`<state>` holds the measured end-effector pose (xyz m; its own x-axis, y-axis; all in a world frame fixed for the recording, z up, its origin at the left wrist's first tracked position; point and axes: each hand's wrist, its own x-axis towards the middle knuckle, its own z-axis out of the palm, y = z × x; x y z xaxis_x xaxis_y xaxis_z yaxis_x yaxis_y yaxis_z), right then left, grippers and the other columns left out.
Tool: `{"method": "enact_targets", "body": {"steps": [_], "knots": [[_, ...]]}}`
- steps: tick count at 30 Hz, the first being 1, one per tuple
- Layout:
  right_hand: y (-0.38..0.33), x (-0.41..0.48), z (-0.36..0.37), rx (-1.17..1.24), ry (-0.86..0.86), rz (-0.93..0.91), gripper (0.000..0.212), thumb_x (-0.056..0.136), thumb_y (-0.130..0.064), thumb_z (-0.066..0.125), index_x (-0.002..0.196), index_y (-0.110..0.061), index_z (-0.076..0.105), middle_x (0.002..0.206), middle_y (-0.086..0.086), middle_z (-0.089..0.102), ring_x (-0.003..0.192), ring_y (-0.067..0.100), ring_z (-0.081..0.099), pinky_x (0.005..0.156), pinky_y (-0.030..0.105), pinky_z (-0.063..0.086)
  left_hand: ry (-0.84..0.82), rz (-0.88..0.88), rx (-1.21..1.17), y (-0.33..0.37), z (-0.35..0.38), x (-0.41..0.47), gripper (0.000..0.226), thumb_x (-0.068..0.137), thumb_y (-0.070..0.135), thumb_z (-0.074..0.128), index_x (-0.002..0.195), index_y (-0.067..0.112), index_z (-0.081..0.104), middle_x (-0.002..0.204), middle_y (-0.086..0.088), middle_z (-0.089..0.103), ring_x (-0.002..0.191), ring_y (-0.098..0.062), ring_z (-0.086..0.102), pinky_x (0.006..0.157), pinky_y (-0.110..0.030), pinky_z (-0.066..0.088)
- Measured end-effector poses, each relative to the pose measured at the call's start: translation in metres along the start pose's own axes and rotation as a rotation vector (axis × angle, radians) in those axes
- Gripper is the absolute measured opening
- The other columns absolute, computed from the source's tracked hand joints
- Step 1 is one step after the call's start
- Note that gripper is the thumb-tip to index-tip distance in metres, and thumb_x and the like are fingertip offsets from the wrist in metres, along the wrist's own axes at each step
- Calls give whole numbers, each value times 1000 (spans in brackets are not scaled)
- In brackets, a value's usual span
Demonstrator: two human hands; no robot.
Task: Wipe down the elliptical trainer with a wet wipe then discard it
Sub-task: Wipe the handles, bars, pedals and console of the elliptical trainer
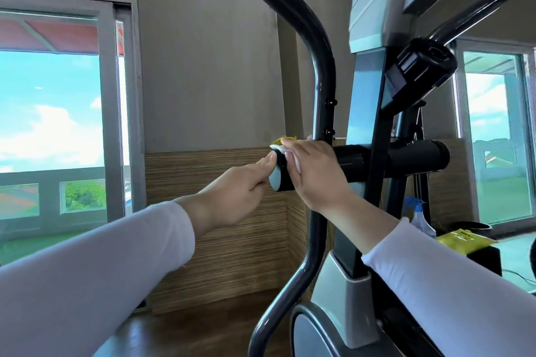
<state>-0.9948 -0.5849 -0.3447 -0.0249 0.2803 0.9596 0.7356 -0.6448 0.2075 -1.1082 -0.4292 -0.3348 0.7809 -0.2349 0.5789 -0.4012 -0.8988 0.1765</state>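
Observation:
The elliptical trainer fills the right half of the head view, with a grey upright column and a black horizontal axle bar. My right hand wraps over the left end of that bar, pressing a white wet wipe against it. My left hand touches the grey round end cap of the bar with thumb and fingers pinched on its edge. A curved black swing arm runs in front of the column. Most of the wipe is hidden under my right hand.
A yellow wipes pack lies on a black stand at the right, with a spray bottle and a dark round bin behind it. Windows flank the grey wall. Wood panelling and wood floor lie below.

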Motion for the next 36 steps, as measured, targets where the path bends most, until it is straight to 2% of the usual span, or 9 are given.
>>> {"method": "enact_targets", "body": {"steps": [4,7,9,12,17,21,26,30,36], "knots": [[12,-19,2,125,-22,-74,49,104,-36,28,137,-10,53,136,3,56,129,18,49,110,36,34,-14,-3,-28,1,1,0,59,99,12,34,152,30,13,156,16,14,141,7,9,108,-5,7],[9,-6,-3,49,42,-38,47,103,-34,29,124,-10,63,119,2,67,111,20,60,100,32,38,-23,-8,-14,1,0,1,59,99,11,34,152,28,13,156,14,14,140,6,8,104,0,5],[-5,9,-1,-11,-18,44,54,102,-37,19,117,-17,67,108,-2,70,102,20,62,94,34,38,-26,-6,-7,0,-2,1,60,99,9,35,152,26,14,157,14,13,141,5,8,109,-5,5],[-9,2,5,29,-1,42,51,103,-36,21,124,-17,63,116,-1,67,109,19,60,98,34,38,-54,-8,-6,2,-3,0,62,98,8,35,152,28,14,157,15,13,142,5,8,116,-15,8],[24,-47,7,16,8,-48,54,102,-34,35,147,-4,34,152,13,36,143,28,28,118,42,22,-55,-20,36,7,-6,1,58,99,7,34,152,21,14,157,10,11,136,9,6,97,7,0],[59,-79,-5,-186,-165,146,72,102,-51,14,152,0,7,160,19,4,149,30,1,122,42,5,-5,28,123,17,-7,-2,59,101,15,32,153,22,4,158,13,1,135,11,-2,99,3,-2],[71,-53,-20,-337,-248,182,84,96,-63,3,150,-2,25,153,18,31,145,30,23,121,44,5,-37,82,289,41,-11,19,53,104,22,28,153,14,8,160,4,3,144,-3,-3,107,-9,-3],[56,-27,-21,-162,-124,316,76,96,-60,3,141,-13,43,140,9,50,138,25,36,118,47,-1,-72,43,296,46,-6,32,50,103,23,29,152,12,19,160,-2,12,146,-10,5,115,-18,2],[51,-86,-10,-127,-243,261,68,100,-53,9,154,-14,-5,162,10,-8,149,24,-11,120,45,4,-126,-3,227,50,-11,31,50,104,22,30,152,16,18,159,3,12,145,-5,6,107,-11,2]]}}
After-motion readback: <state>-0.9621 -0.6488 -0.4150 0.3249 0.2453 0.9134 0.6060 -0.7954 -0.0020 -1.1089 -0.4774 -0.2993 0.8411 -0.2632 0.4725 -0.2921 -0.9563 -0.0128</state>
